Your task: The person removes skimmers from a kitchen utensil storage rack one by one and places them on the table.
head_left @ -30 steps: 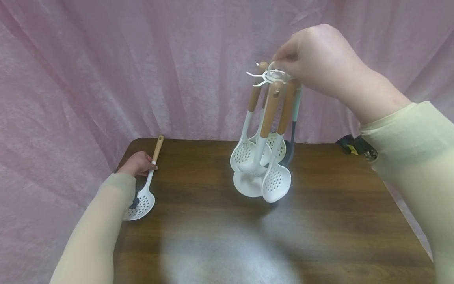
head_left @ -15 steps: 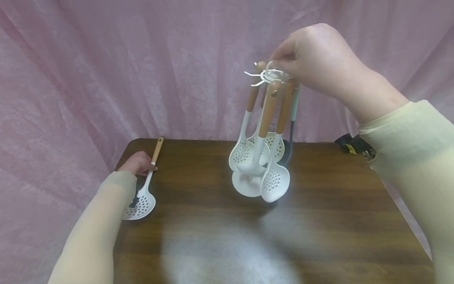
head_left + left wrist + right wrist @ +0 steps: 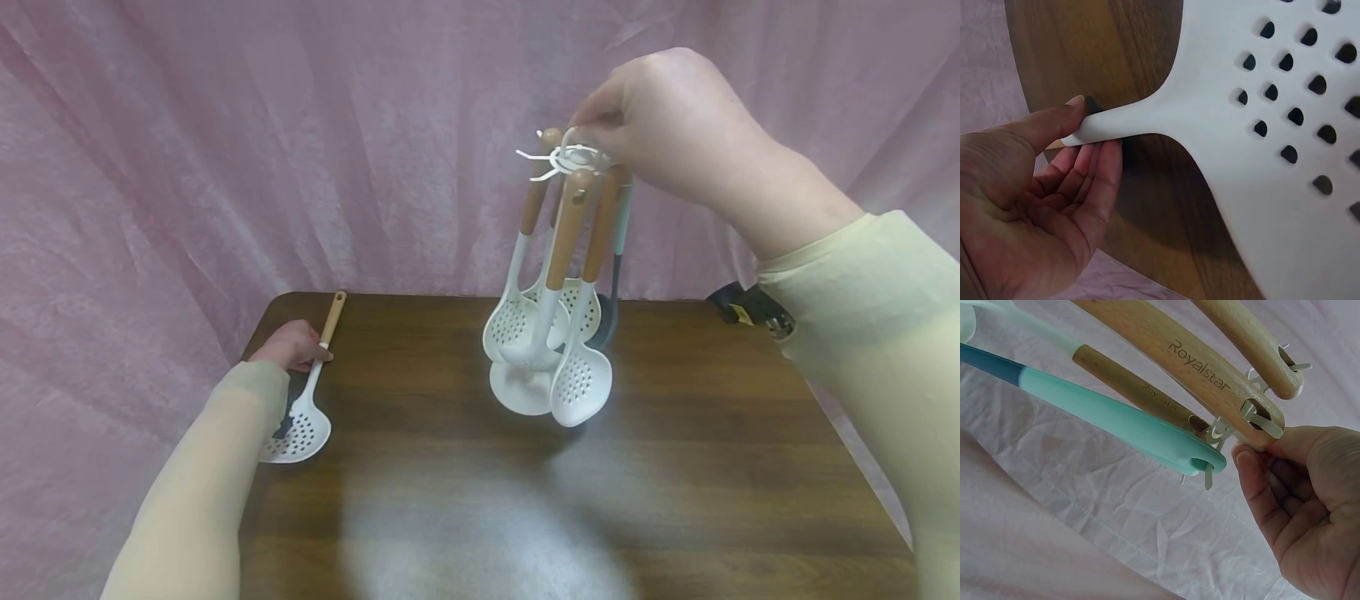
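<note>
The left hand [image 3: 288, 346] pinches the slotted skimmer [image 3: 307, 408] lying on the bench [image 3: 675, 467], well left of the utensil rack [image 3: 570, 158]. The right hand [image 3: 667, 125] pinches that rack's top, its hung utensils [image 3: 551, 333] above the bench.

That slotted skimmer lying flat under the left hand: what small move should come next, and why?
Probably lift it by the handle. The left hand pinches the slotted skimmer, which lies on the table, while the right hand holds the hook ring of the utensil stand, where free hooks stick out.
</note>
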